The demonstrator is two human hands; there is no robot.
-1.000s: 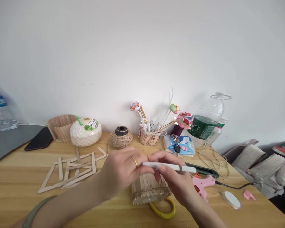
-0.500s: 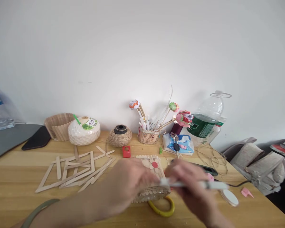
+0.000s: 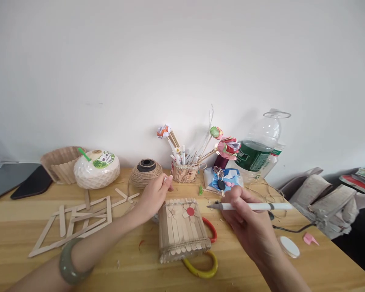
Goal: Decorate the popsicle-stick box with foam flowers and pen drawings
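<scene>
The right hand (image 3: 246,227) is gripping a slim white pen (image 3: 252,206), its tip beside the ribbed wooden stick box (image 3: 182,229). The left hand (image 3: 153,196) is pinching something small and white.

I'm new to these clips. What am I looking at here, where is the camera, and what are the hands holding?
There is no machine: a person works bare-handed, filmed by one camera worn on their head, looking forward and down. The right hand holds a white pen level above the wooden table. The left hand, with a green bangle on that wrist, pinches something small and white beside a little box of craft sticks. Loose craft sticks lie to the left; a twine ball, a pen holder and a large water bottle stand by the wall.
</scene>
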